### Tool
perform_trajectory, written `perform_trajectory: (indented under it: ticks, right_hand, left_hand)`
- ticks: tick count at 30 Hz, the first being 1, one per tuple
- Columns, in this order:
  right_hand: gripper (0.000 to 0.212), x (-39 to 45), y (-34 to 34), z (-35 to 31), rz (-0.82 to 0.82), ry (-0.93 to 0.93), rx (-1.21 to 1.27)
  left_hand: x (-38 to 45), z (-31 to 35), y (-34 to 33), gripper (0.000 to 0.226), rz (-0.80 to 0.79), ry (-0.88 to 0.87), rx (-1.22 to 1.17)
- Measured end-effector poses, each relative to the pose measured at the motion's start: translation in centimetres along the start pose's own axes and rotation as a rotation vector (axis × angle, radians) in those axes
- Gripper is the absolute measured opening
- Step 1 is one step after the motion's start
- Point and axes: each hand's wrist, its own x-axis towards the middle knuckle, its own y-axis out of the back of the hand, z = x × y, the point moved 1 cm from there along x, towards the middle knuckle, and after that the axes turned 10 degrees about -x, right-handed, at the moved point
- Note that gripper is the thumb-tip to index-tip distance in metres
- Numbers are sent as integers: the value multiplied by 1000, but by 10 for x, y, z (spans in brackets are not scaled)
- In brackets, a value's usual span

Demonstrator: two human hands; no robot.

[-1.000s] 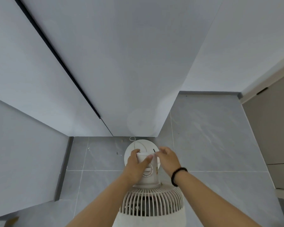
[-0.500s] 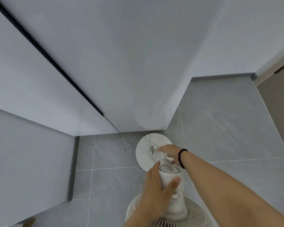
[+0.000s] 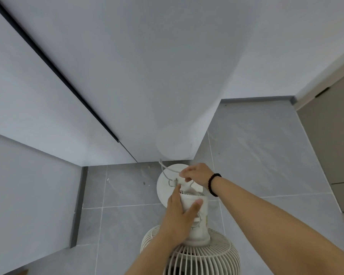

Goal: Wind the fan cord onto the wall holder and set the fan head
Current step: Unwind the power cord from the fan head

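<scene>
A white standing fan is below me, seen from above. Its cage (image 3: 191, 257) is at the bottom edge and its motor housing (image 3: 199, 221) rises behind it. My left hand (image 3: 179, 217) grips the housing from the left, thumb across its top. My right hand (image 3: 197, 176), with a black bead bracelet, pinches the thin white cord (image 3: 168, 171) at the back of the housing. The cord loops over the round white base (image 3: 163, 187) toward the wall. No wall holder is visible.
Grey floor tiles (image 3: 256, 155) spread to the right. A white wall corner (image 3: 167, 96) juts out just behind the fan, with a dark vertical gap (image 3: 58, 72) at left. A beige cabinet (image 3: 330, 135) stands at the right edge.
The view has dropped closer to the fan. My left hand slid down onto the side of the housing, and my right hand reached behind it and took hold of the cord.
</scene>
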Motion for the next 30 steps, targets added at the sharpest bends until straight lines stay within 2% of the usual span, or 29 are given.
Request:
perform_trajectory:
  ticks: [3, 6, 9, 11, 13, 16, 21, 23, 25, 30]
  right_hand:
    - [11, -25, 5, -17, 78, 148, 20]
    - [14, -50, 5, -37, 145, 292, 73]
    - [15, -79, 2, -48, 141, 408, 29]
    - [16, -94, -2, -49, 135, 449, 9]
    - [17, -107, -5, -48, 149, 467, 17]
    - [17, -123, -7, -47, 169, 493, 19]
    - [12, -142, -9, -40, 285, 500, -144]
    - [16, -149, -8, -32, 314, 467, -149]
    - [17, -158, -7, -26, 319, 428, -133]
    - [22, -183, -7, -41, 274, 413, -111]
  left_hand:
    - [4, 3, -1, 103, 7, -5, 5]
    - [10, 6, 0, 101, 21, 9, 24]
    - [13, 9, 5, 89, 12, 1, -4]
    - [7, 21, 11, 66, 55, 10, -87]
    - [-7, 35, 19, 24, 177, -63, -201]
    - [-30, 54, 26, 31, 304, -95, -466]
    - [-62, 88, 33, 25, 297, -63, -1174]
    - [-73, 105, 43, 21, 310, -110, -1348]
    - [-82, 118, 51, 22, 313, -163, -1334]
    - [-117, 137, 41, 34, 226, -332, -914]
